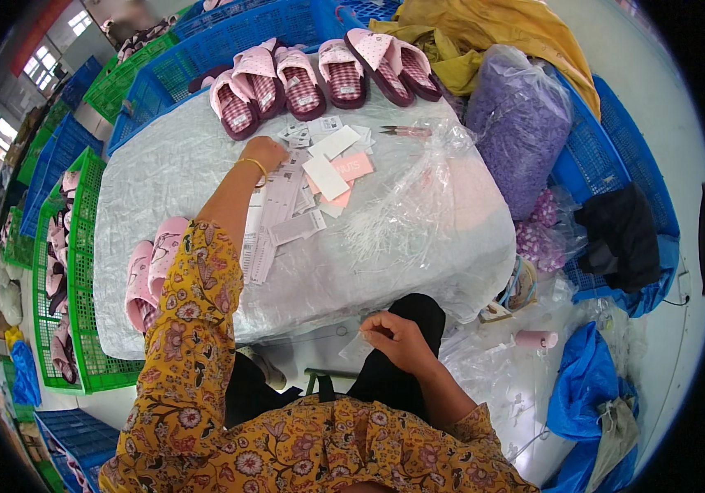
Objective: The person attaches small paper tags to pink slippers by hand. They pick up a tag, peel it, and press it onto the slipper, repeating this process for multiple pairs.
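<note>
My left hand (264, 154) reaches across the padded table to the upper end of long printed label strips (280, 197). Its fingers curl downward, and anything in them is hidden. Just beyond stand several pink slippers (300, 82) with checked insoles. Over my lap, my right hand (402, 341) has thumb and fingers pinched together. A clear plastic scrap (356, 347) shows beside those fingertips; whether they grip it I cannot tell. White and pink cards (328, 178) lie right of the strips. Another pair of pink slippers (155, 263) rests beside my left forearm.
Thread snips (406, 131) lie at the table's far right, above a pile of white plastic fasteners (373, 232). Green crates (89, 287) of slippers border the left side. Blue crates (607, 156) and a purple-filled bag (517, 123) stand on the right.
</note>
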`<state>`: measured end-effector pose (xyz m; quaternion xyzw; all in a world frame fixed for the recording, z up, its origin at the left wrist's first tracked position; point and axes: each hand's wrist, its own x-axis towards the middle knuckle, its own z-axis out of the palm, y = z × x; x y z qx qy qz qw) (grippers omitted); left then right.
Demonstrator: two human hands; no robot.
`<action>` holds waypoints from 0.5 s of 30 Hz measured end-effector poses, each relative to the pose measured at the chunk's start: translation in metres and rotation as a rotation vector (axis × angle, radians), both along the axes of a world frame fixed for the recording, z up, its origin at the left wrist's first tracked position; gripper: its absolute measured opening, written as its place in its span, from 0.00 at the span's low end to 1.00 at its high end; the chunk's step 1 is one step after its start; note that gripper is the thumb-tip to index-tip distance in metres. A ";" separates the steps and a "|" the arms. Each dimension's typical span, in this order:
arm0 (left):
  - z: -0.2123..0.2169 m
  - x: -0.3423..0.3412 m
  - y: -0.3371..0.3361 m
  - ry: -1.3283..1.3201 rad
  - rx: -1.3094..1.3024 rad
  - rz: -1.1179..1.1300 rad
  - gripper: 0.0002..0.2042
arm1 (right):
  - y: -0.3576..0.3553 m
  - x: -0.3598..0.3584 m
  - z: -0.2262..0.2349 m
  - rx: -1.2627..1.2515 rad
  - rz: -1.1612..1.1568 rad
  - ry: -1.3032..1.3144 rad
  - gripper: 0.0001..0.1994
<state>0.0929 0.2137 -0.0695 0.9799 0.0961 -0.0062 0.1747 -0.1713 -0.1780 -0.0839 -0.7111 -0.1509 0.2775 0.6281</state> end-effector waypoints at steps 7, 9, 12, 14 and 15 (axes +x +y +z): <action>0.020 -0.017 -0.035 -0.040 -0.206 0.103 0.11 | 0.001 -0.001 -0.011 0.058 -0.033 0.034 0.07; 0.015 -0.015 -0.028 -0.041 -0.215 0.100 0.11 | 0.000 -0.001 -0.010 0.045 -0.014 0.005 0.07; 0.016 -0.015 -0.027 -0.056 -0.258 0.103 0.12 | -0.001 0.000 -0.009 0.048 -0.012 -0.023 0.07; 0.015 -0.018 -0.029 -0.112 -0.261 0.055 0.12 | -0.001 -0.001 -0.009 0.056 -0.012 -0.030 0.07; 0.011 -0.021 -0.031 -0.160 -0.243 0.004 0.13 | -0.001 -0.001 -0.010 0.059 -0.010 -0.031 0.07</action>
